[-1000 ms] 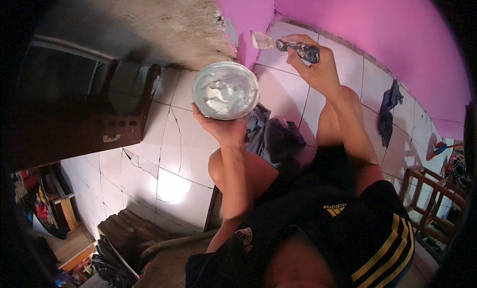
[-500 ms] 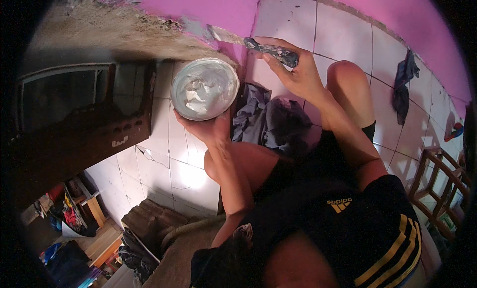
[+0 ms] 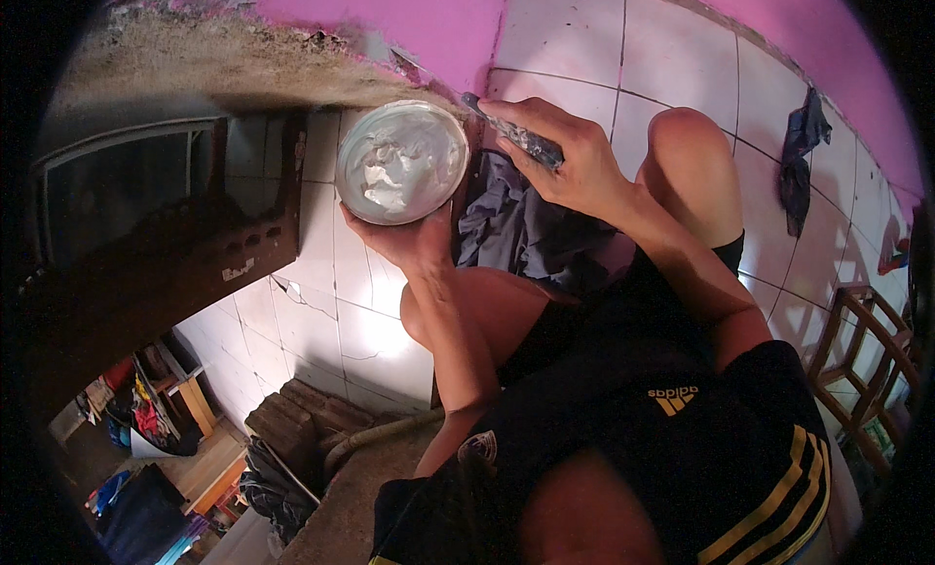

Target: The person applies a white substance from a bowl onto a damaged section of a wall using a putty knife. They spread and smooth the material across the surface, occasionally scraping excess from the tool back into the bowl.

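Note:
My left hand (image 3: 414,248) supports a round bowl (image 3: 351,197) from below, fingers around its underside. Thick whitish-grey paste (image 3: 399,170) is smeared inside it. In my right hand (image 3: 589,166) is a putty knife (image 3: 531,143), its dark handle crusted with pale smears and gripped between thumb and fingers. The knife points toward the lower part of the pink wall (image 3: 438,39), just right of the bowl and above it. Its blade is hard to make out. A crumpled dark grey cloth (image 3: 516,219) lies below the knife, between my legs and the wall.
A dark wooden cabinet with a glass front (image 3: 166,214) stands at left. Bare, flaking plaster (image 3: 224,54) runs along the wall base. White floor tiles (image 3: 672,39) spread right, with a dark cloth strip (image 3: 804,156) and a wooden frame stool (image 3: 852,360). Stacked bricks (image 3: 302,419) sit lower left.
My right hand has drawn slightly down, and the knife has tilted, its blade no longer plainly showing against the wall. The bowl stays in my left hand, slightly higher in view.

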`<state>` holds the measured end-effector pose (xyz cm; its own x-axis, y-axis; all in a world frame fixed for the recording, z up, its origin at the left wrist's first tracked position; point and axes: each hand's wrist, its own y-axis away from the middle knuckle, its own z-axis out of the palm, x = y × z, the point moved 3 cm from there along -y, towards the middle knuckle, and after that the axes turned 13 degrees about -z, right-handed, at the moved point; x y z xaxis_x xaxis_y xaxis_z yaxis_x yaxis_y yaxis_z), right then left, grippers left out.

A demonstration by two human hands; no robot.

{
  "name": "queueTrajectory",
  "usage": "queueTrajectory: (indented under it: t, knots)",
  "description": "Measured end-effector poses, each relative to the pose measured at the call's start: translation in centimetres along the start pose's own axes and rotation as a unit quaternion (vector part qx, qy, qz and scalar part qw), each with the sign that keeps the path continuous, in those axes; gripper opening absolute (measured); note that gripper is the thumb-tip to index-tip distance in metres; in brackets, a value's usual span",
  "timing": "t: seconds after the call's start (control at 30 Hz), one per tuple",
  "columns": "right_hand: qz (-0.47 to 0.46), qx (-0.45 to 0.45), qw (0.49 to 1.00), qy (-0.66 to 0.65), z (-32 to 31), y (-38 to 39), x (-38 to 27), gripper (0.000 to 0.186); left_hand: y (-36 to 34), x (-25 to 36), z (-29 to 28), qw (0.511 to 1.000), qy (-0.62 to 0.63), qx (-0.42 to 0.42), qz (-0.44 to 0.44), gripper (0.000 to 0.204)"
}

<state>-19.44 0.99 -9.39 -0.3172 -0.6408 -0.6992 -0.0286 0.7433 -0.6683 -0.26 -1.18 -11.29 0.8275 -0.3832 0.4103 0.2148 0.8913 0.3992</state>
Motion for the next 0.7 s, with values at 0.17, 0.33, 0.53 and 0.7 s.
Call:
queueTrajectory:
  t: [0.17, 0.33, 0.53, 0.7]
  knots:
    - [0.029, -0.022, 0.999, -0.01, 0.4, 0.7, -0.2, 0.045, 0.0, 0.1, 0.0, 1.0, 0.013, -0.02, -0.011, 0.061]
    - [0.037, -0.015, 0.999, -0.014, 0.4, 1.0, -0.4, 0.041, -0.1, 0.1, -0.3, 0.999, 0.023, -0.022, -0.011, 0.062]
    - [0.071, 0.012, 0.997, -0.027, 0.2, 1.0, -0.2, 0.035, -0.1, 0.2, -0.5, 1.0, 0.021, -0.016, -0.009, 0.063]
    - [0.067, 0.009, 0.997, -0.041, 0.2, 1.2, 0.0, 0.033, -0.3, 0.1, -0.7, 0.998, 0.046, -0.024, -0.021, 0.063]
